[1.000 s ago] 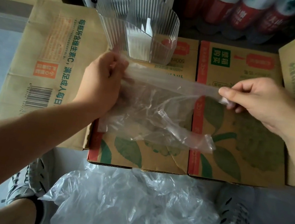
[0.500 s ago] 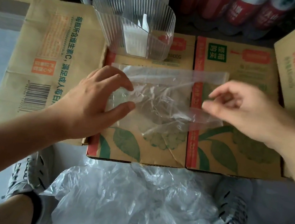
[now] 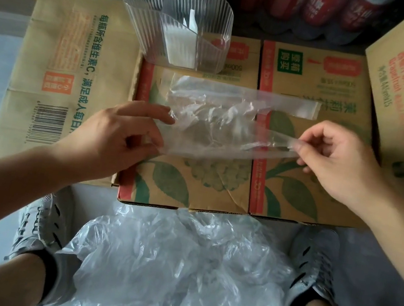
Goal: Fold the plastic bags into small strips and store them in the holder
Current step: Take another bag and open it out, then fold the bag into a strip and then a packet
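— Where is the plastic bag (image 3: pixel 216 125)?
— It lies spread on the cardboard box (image 3: pixel 293 196) in front of you, clear and wrinkled. One handle strip lies flat at the far side, pointing to the right. The near side is raised a little off the box, between your two hands.
— And the left hand (image 3: pixel 114 137)?
— It holds the left edge of the bag. Your index finger is almost straight on top of the plastic. Your thumb meets the near corner from below, so the edge is pinched between them. The other fingers are curled under, and I cannot see them well.
— The right hand (image 3: pixel 339 161)?
— It pinches the near handle strip between the thumb and the tip of the index finger, and the strip is stretched toward the right. Your other fingers are loosely bent.
— Where is the holder (image 3: pixel 175 24)?
— It stands at the far edge of the box, just beyond the bag. It is clear, with ribbed walls. Something white is inside; I cannot tell what.
— Are there other bags?
— Yes, a pile of clear bags (image 3: pixel 173 277) lies on the floor between your shoes (image 3: pixel 39 226), close to the front of the box.
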A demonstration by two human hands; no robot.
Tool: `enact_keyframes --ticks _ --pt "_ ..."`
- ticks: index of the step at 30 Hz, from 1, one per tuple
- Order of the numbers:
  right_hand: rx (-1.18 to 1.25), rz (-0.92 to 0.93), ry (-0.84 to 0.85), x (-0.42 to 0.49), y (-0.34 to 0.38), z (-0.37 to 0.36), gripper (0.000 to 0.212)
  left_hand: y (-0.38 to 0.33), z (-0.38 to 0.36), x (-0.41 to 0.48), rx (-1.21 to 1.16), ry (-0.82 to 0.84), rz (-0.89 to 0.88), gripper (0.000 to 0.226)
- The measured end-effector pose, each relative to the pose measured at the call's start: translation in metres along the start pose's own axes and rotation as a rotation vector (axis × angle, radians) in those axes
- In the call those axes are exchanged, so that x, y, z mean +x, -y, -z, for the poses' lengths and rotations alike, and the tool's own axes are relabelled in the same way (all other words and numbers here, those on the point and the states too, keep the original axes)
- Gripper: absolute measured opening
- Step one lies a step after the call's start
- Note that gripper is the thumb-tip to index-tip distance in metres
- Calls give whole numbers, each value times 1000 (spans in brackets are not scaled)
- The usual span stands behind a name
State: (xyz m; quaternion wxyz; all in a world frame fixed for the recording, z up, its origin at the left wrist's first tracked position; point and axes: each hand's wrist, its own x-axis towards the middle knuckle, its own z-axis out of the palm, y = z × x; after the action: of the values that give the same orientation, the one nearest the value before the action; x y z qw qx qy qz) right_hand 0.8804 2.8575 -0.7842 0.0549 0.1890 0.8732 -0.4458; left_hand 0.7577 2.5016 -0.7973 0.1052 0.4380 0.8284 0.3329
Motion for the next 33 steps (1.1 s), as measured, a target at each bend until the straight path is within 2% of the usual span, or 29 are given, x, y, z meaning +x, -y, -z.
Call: enact_keyframes --ticks 6,9,12,15,18,22,24,27,28,29,31,33 --pt "-265 53 -238 -2 -9 -1 13 7 -12 -2 113 -63 -112 23" --pt "-262 31 -283 -2 -12 -3 13 9 -17 -2 219 -83 -164 17" --pt "-225 23 -249 -7 -18 -5 13 10 -21 -3 339 -110 -202 18" --pt "-257 117 -174 -17 -22 0 15 7 -23 -2 435 -83 -250 19" --pt "-147 115 -82 -24 -23 7 19 5 -21 -1 466 -57 -266 16" --pt "45 39 51 -26 -13 10 23 -4 -20 1 435 62 -134 49" --pt "-35 5 32 -23 -10 7 19 -8 -19 8 358 61 -71 50" --pt "-263 -105 -18 -19 -6 5 18 -10 -20 26 345 -100 -32 27" --pt "-323 -126 -47 -18 -3 4 18 -9 -22 33 362 -132 -19 27" --pt "-380 -102 -85 -18 1 1 18 -7 -25 39 373 -122 -6 32" --pt "-460 61 -162 -13 10 -9 17 -4 -33 48 399 -17 26 52" --pt "-474 242 -157 -5 20 -29 27 -1 -40 51 429 90 56 69"
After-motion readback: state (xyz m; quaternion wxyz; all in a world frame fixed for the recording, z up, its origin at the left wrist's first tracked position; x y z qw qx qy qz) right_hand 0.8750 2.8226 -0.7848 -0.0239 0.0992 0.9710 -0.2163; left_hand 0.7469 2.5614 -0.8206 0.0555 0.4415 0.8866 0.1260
